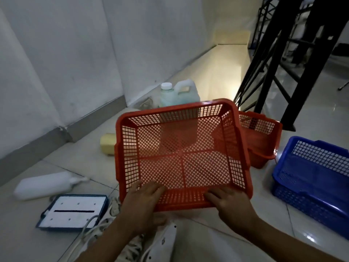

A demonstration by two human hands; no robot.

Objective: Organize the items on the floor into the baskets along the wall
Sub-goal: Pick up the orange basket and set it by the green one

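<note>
An empty red mesh basket (181,154) is held tilted above the floor, its open side facing me. My left hand (141,201) grips its near rim at the left, fingers curled over the edge. At the right of that same rim my right hand (230,203) grips too. Behind it lies a second red basket (260,140), and a blue basket (313,178) sits at the right. Loose on the floor are a white bottle (45,185) on its side, a yellow roll (107,145), a translucent jug (179,95) with green liquid, a blue-framed white pad (75,212) and white power strips (162,242).
A white wall with a grey skirting (56,133) runs along the left. A black metal rack frame (287,63) stands at the back right. The tiled floor is glossy. Cords trail beside the blue-framed pad near my arms.
</note>
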